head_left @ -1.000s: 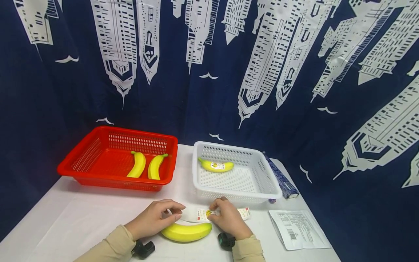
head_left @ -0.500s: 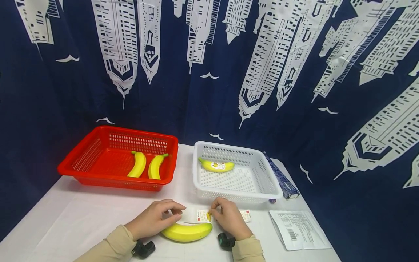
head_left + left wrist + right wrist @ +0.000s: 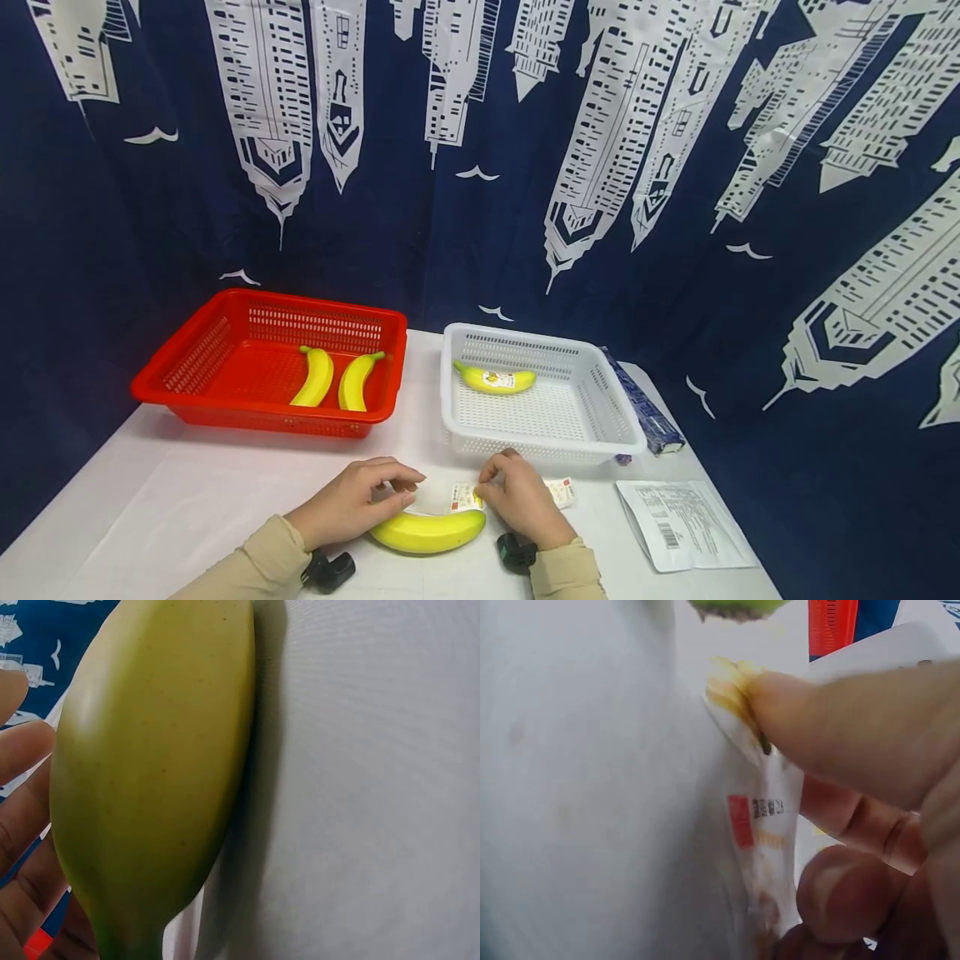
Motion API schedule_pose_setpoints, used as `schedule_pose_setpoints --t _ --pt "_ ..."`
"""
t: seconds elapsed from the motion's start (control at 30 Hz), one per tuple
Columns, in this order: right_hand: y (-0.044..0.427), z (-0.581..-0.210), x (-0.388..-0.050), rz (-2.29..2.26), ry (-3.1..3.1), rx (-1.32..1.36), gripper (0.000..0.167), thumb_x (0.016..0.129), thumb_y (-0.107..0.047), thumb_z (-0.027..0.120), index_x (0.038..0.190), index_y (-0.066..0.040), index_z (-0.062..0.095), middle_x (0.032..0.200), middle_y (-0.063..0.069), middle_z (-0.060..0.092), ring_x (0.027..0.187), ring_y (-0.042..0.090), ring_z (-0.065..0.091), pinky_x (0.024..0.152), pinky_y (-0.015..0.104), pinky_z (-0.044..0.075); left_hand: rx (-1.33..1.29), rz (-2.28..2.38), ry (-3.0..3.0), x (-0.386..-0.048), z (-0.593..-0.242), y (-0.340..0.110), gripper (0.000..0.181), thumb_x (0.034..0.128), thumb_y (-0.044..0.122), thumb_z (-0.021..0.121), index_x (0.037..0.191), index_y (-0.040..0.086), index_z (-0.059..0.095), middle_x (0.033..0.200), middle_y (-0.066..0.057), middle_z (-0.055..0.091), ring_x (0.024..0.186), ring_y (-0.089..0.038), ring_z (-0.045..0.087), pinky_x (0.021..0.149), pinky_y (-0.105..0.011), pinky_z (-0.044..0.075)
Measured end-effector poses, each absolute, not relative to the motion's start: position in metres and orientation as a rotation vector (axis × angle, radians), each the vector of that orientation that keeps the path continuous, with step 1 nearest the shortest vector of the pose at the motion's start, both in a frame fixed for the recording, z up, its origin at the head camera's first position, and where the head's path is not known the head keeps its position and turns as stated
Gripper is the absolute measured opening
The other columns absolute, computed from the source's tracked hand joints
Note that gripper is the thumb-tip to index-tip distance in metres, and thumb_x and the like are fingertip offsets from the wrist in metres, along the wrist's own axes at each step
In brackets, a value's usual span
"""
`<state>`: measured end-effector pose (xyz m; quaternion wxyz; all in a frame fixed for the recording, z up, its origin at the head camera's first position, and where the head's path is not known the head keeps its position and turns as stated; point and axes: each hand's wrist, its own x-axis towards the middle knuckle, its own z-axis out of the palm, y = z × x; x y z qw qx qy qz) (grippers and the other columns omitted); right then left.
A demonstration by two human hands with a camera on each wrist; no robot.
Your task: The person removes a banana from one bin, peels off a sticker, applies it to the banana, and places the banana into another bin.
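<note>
A yellow banana [image 3: 427, 533] with green tips lies crosswise on the white table between my hands. My left hand [image 3: 367, 496] rests loosely curved over its left end, beside a pale strip. Behind the banana, the left fingers [image 3: 22, 825] show at the edge of the left wrist view. My right hand [image 3: 521, 496] pinches a paper sticker strip [image 3: 463, 497] printed with bananas and a red mark. In the right wrist view, the thumb [image 3: 840, 727] covers part of the banana picture, and the strip [image 3: 776, 817] bends away from the table. Its far end emerges right of the hand.
Two bananas lie in a red basket [image 3: 262, 421] at the back left. One labelled banana [image 3: 497, 381] lies in a white basket [image 3: 540, 450]. A white printed pouch [image 3: 686, 525] is at the right, and a blue box [image 3: 656, 425] stands behind it.
The right fingers have shifted slightly over the strip, and its printed part now looks more tilted. The left hand and the banana stay in place.
</note>
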<state>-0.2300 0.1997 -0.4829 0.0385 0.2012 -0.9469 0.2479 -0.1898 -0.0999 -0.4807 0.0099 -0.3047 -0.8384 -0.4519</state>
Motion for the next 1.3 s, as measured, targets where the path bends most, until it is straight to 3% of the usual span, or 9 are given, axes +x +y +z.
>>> schedule_pose_setpoints --t 0.37,0.6,0.87,1.07,1.3 --pt "0.195 -0.478 -0.224 0.934 -2.766 0.626 0.013 0.092 -0.018 0.078 0.09 -0.023 0.066 0.074 -0.014 0.06 0.054 0.0 0.042 0.047 0.02 0.039 -0.954 -1.401 -2.598 -0.19 -0.483 -0.101 0.032 0.1015 0.037 0.066 0.13 0.022 0.069 0.118 0.009 0.071 0.101 -0.002 0.063 0.087 -0.027 0.056" --pt "0.186 -0.473 -0.218 1.058 -2.531 0.765 0.014 0.089 -0.011 0.08 0.094 -0.022 0.072 0.088 -0.013 0.07 0.061 -0.003 0.046 0.052 0.018 0.044 -0.899 -1.371 -2.605 -0.189 -0.483 -0.099 0.043 0.1008 0.041 0.066 0.141 0.028 0.061 0.135 0.013 0.064 0.109 -0.006 0.063 0.091 -0.03 0.056" --pt "0.168 -0.454 -0.215 1.376 -2.345 0.894 0.016 0.092 -0.003 0.075 0.104 -0.014 0.076 0.082 0.005 0.071 0.056 0.0 0.047 0.046 0.018 0.041 -0.879 -1.355 -2.499 -0.188 -0.482 -0.097 0.064 0.0973 0.035 0.072 0.154 0.025 0.046 0.151 0.006 0.053 0.12 -0.019 0.063 0.092 -0.034 0.057" --pt "0.148 -0.438 -0.213 1.529 -2.435 0.898 0.021 0.094 -0.001 0.072 0.113 -0.009 0.074 0.082 0.01 0.069 0.055 0.002 0.047 0.047 0.016 0.042 -0.799 -1.354 -2.421 -0.187 -0.479 -0.097 0.077 0.0917 0.027 0.079 0.157 0.021 0.04 0.15 0.005 0.054 0.122 -0.014 0.061 0.091 -0.03 0.056" --pt "0.141 -0.453 -0.211 1.693 -2.372 0.911 0.02 0.094 -0.001 0.072 0.112 -0.008 0.074 0.101 0.012 0.074 0.058 0.002 0.052 0.047 0.019 0.047 -0.804 -1.364 -2.363 -0.187 -0.482 -0.096 0.08 0.0896 0.028 0.082 0.157 0.027 0.039 0.148 0.004 0.056 0.122 -0.014 0.061 0.09 -0.03 0.055"
